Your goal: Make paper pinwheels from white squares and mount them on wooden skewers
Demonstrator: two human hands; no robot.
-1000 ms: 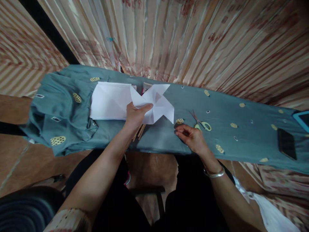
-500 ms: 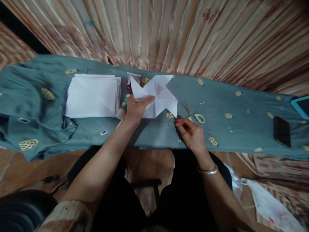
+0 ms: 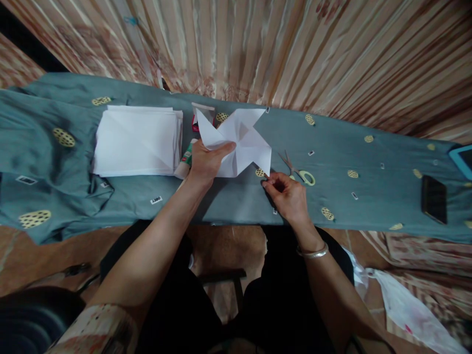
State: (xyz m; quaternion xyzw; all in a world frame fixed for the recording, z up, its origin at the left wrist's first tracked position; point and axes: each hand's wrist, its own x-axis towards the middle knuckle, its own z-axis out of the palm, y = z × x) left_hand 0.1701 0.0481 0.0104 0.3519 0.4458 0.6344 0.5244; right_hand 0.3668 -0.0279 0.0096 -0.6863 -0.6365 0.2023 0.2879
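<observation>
My left hand grips a white folded paper pinwheel by its left side, thumb on top, holding it just above the teal cloth-covered table. My right hand is closed in a pinch at the pinwheel's lower right point, with a small brown tip showing between thumb and fingers that I cannot make out. A silver bangle sits on my right wrist. Yellow-handled scissors lie just right of that hand.
A stack of white paper lies left of my left hand, a glue tube beside it and a small red-and-grey box behind. A black phone and a blue tablet corner are far right. Striped curtain hangs behind.
My right hand has moved up and left to the pinwheel's lower right point and closed into a pinch. The view has shifted a little; my left hand keeps its hold.
</observation>
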